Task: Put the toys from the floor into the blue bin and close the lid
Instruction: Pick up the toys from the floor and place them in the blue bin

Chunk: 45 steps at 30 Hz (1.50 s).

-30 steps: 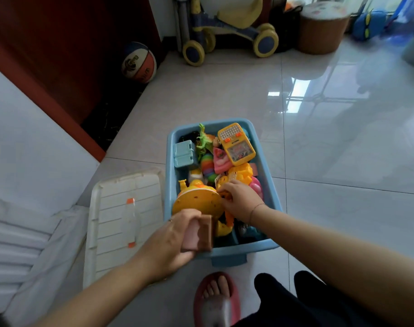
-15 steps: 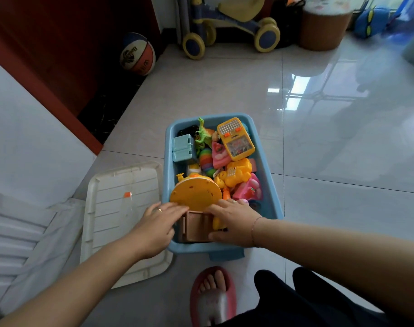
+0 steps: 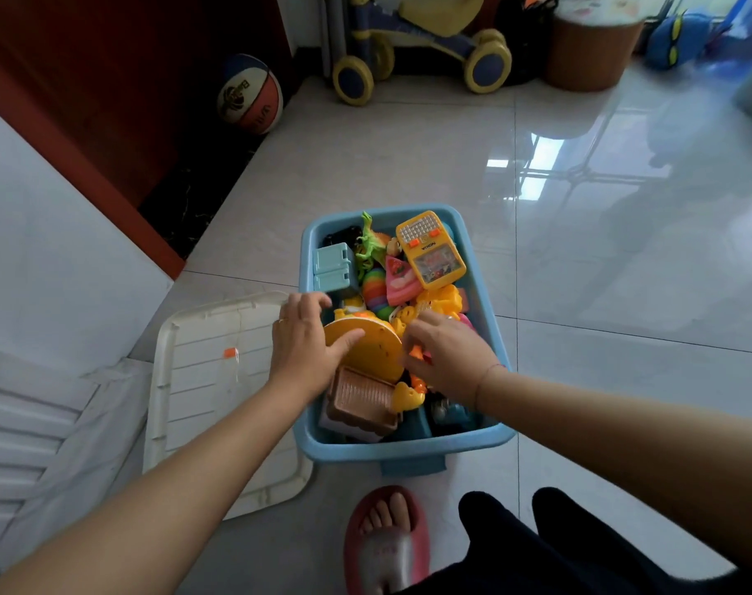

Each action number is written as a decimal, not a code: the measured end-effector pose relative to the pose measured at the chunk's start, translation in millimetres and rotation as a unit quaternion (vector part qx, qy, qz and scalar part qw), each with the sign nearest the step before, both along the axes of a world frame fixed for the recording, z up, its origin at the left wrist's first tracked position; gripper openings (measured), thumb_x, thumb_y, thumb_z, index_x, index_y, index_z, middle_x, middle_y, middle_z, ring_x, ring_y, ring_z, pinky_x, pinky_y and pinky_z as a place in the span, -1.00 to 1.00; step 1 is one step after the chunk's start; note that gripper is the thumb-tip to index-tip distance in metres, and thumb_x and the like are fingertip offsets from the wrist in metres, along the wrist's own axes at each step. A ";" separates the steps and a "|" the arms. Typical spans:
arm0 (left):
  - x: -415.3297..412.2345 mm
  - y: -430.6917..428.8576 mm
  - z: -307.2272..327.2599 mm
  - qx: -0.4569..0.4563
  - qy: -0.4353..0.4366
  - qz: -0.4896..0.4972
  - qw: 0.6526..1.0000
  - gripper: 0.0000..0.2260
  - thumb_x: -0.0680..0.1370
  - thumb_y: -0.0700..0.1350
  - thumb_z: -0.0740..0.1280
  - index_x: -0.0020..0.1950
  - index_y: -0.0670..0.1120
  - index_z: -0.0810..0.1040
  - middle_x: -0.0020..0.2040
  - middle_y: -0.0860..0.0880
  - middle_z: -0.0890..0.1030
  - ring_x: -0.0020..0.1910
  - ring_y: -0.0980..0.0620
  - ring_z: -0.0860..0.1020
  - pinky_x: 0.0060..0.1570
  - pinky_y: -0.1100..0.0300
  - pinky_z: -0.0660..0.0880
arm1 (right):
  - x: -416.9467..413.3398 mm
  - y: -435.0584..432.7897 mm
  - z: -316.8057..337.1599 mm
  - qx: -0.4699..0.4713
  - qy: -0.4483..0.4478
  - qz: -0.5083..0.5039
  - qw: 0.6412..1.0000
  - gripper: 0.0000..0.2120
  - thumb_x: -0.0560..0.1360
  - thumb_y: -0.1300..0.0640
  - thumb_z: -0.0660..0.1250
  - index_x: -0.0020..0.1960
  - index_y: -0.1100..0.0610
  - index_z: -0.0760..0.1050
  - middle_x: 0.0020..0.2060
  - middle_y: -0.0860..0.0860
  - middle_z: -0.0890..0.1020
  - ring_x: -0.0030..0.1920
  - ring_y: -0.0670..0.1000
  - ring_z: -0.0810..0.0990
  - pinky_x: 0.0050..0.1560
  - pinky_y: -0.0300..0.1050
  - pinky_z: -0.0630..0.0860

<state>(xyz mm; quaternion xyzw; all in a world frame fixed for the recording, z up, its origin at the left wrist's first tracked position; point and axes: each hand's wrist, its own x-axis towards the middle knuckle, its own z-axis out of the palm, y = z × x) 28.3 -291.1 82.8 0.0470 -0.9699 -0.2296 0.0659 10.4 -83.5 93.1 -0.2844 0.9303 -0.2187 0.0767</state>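
Note:
The blue bin stands on the tiled floor just in front of me, heaped with toys. At its far end lie a yellow toy phone, a green dinosaur and a light blue block. A brown ribbed toy sits in the near left corner. My left hand grips the left edge of a round yellow toy, thumb on its face. My right hand rests with fingers spread on the toys just right of that disc. The white lid lies flat on the floor, left of the bin.
My foot in a pink slipper is right below the bin. A basketball rests by the red door at the back left. Against the far wall are a ride-on toy car and a brown round tub. White cloth covers the floor at the left.
My left hand set the brown ribbed toy into the bin's near corner, let go and moved up onto the round yellow toy. My right hand shifted from the brown toy to beside the disc.

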 end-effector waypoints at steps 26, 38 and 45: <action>-39.6 15.6 -44.2 -0.140 0.026 -0.004 0.990 -0.58 0.56 0.09 0.09 0.17 -0.25 0.36 0.09 -0.37 0.37 0.01 -0.42 0.42 -0.04 -0.29 0.43 | 85.4 280.1 -155.6 0.231 -0.278 -0.415 0.835 -0.46 0.47 -0.13 0.29 0.38 -0.07 0.23 0.24 0.13 0.31 0.18 0.25 0.46 0.12 0.04 0.45; -40.6 15.9 -36.3 0.000 0.074 0.107 0.991 -0.54 0.57 0.12 0.05 0.26 -0.16 0.46 0.25 -0.23 0.47 0.26 -0.24 0.40 0.22 -0.10 0.30 | 3.7 144.7 -33.6 -0.156 -0.049 -0.264 0.951 -0.74 0.47 0.07 0.35 0.14 0.02 0.47 -0.01 -0.05 0.46 -0.19 -0.07 0.53 -0.19 -0.28 0.47; -45.5 10.0 -21.4 -0.020 -0.068 0.031 0.997 -0.55 0.61 0.18 -0.03 0.22 0.01 0.53 0.08 -0.14 0.62 0.15 -0.23 0.49 0.23 0.00 0.21 | 13.8 68.3 -8.8 0.062 -0.011 0.026 0.998 -0.65 0.46 -0.21 0.17 0.13 -0.09 0.53 0.15 -0.05 0.50 0.19 0.04 0.42 0.24 0.01 0.31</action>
